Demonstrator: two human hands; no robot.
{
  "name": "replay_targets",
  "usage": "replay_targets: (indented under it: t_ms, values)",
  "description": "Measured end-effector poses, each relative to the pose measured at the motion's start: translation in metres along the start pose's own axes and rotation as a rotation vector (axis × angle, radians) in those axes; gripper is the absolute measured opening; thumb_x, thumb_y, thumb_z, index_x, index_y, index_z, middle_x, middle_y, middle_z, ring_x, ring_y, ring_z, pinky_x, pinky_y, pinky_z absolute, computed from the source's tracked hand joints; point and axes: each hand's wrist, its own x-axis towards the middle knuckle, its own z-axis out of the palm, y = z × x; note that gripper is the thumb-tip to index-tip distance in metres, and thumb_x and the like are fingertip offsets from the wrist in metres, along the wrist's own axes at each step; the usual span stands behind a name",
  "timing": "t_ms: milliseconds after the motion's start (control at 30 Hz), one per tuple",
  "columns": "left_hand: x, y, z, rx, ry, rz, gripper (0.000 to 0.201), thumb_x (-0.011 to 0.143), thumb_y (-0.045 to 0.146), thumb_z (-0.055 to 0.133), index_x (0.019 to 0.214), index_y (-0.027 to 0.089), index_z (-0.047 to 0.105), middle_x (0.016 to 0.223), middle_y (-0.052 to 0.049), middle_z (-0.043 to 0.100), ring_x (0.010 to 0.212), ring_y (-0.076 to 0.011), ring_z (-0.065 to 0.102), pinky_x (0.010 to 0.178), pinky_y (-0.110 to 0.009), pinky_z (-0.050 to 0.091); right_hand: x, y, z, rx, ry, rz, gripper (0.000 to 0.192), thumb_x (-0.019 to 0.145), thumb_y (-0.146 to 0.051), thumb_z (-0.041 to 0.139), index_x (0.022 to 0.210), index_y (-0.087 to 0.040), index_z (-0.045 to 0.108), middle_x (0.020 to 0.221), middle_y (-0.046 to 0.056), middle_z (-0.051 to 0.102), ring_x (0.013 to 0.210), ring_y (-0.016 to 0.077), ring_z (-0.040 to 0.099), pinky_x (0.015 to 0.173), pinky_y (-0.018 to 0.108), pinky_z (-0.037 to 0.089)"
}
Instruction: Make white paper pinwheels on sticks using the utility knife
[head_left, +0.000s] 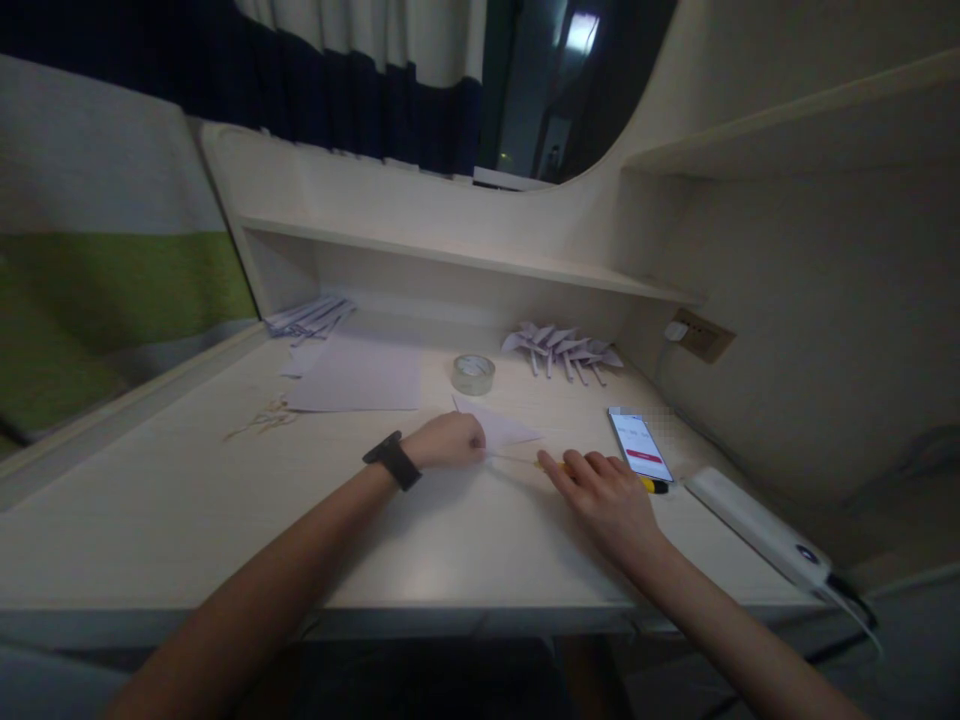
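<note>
1. Left of the frame's centre, a bundle of paper sticks [311,317] lay beside flat paper sheets [360,375], with thin pale strips [262,418] just below them.
2. At the centre, the left hand [448,440], wearing a black watch [394,461], was curled nearly closed, pinching the folded paper [499,425] at its near edge; its fingertips were largely hidden.
3. Just above the folded paper stood a tape roll [473,376].
4. Right of centre, paper pinwheels [562,350] lay in a row.
5. Below them, the right hand [607,500] was wrapped around a yellow-and-black-handled screwdriver [655,486], its shaft reaching left toward the left hand.
6. Farther right lay a lit phone [640,445], then a white power strip [761,530] at lower right.
</note>
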Motion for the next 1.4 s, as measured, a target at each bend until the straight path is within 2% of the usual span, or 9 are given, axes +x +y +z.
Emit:
replay_targets:
  t_ms: [133, 300, 567, 667, 900, 1100, 1267, 1400]
  values:
    - [0.000, 0.002, 0.007, 0.080, 0.084, -0.061, 0.026, 0.077, 0.029, 0.050, 0.078, 0.016, 0.073, 0.077, -0.010, 0.071, 0.069, -0.0188, 0.060, 0.061, -0.027, 0.037, -0.002, -0.007, 0.002, -0.010, -0.001, 0.066, 0.040, 0.087, -0.012, 0.050, 0.125, -0.020, 0.053, 0.084, 0.009, 0.065, 0.073, 0.0194, 0.055, 0.063, 0.032, 0.035]
    - [0.000, 0.005, 0.012, 0.126, 0.163, -0.109, 0.030, 0.081, 0.034, 0.048, 0.084, 0.018, 0.073, 0.083, -0.011, 0.071, 0.075, -0.0207, 0.062, 0.066, -0.029, 0.039, 0.000, -0.009, 0.001, 0.066, -0.165, 0.081, 0.040, 0.082, -0.009, 0.052, 0.122, -0.017, 0.055, 0.077, 0.007, 0.066, 0.062, 0.0164, 0.061, 0.055, 0.027, 0.035]
    - [0.002, 0.006, 0.013, 0.121, 0.162, -0.151, 0.029, 0.081, 0.034, 0.050, 0.086, 0.019, 0.074, 0.084, -0.011, 0.071, 0.076, -0.0209, 0.062, 0.068, -0.030, 0.040, 0.002, -0.015, -0.008, 0.123, -0.304, 0.103, 0.044, 0.082, -0.013, 0.049, 0.126, -0.018, 0.049, 0.080, 0.008, 0.069, 0.056, 0.0168, 0.063, 0.048, 0.025, 0.034]
    - [0.002, 0.006, 0.011, 0.123, 0.151, -0.148, 0.028, 0.079, 0.034, 0.051, 0.086, 0.020, 0.074, 0.083, -0.010, 0.072, 0.075, -0.0208, 0.062, 0.065, -0.029, 0.040, 0.001, -0.015, -0.008, 0.102, -0.275, 0.063, 0.043, 0.083, -0.011, 0.049, 0.126, -0.018, 0.049, 0.081, 0.008, 0.068, 0.059, 0.0167, 0.062, 0.050, 0.026, 0.035]
    - [0.001, 0.004, 0.007, 0.137, 0.101, -0.088, 0.026, 0.074, 0.032, 0.052, 0.076, 0.018, 0.074, 0.072, -0.009, 0.070, 0.065, -0.0194, 0.060, 0.055, -0.027, 0.035, 0.003, -0.008, -0.010, 0.028, -0.083, -0.010, 0.032, 0.086, -0.013, 0.052, 0.117, -0.019, 0.056, 0.089, 0.009, 0.065, 0.074, 0.0191, 0.056, 0.064, 0.031, 0.035]
    - [0.000, 0.002, 0.007, 0.099, 0.087, -0.078, 0.024, 0.071, 0.031, 0.054, 0.074, 0.018, 0.074, 0.070, -0.009, 0.069, 0.061, -0.0180, 0.057, 0.053, -0.026, 0.032, 0.005, -0.006, -0.011, 0.001, 0.004, -0.040, 0.028, 0.088, -0.014, 0.050, 0.115, -0.017, 0.058, 0.093, 0.009, 0.065, 0.078, 0.0207, 0.055, 0.067, 0.034, 0.034]
    - [0.001, 0.000, 0.006, 0.056, 0.093, -0.102, 0.024, 0.073, 0.031, 0.054, 0.075, 0.017, 0.073, 0.073, -0.009, 0.070, 0.062, -0.0164, 0.057, 0.054, -0.026, 0.032, 0.005, -0.004, -0.009, 0.064, -0.027, 0.010, 0.030, 0.088, -0.014, 0.049, 0.116, -0.018, 0.058, 0.094, 0.008, 0.068, 0.077, 0.0204, 0.059, 0.065, 0.032, 0.034]
    - [0.002, -0.005, 0.006, 0.023, 0.130, -0.127, 0.023, 0.074, 0.030, 0.054, 0.072, 0.016, 0.072, 0.073, -0.009, 0.070, 0.061, -0.0146, 0.056, 0.055, -0.025, 0.031, 0.003, 0.004, -0.006, 0.174, -0.114, 0.164, 0.029, 0.091, -0.025, 0.047, 0.118, -0.020, 0.056, 0.084, 0.005, 0.070, 0.066, 0.0174, 0.062, 0.052, 0.028, 0.029]
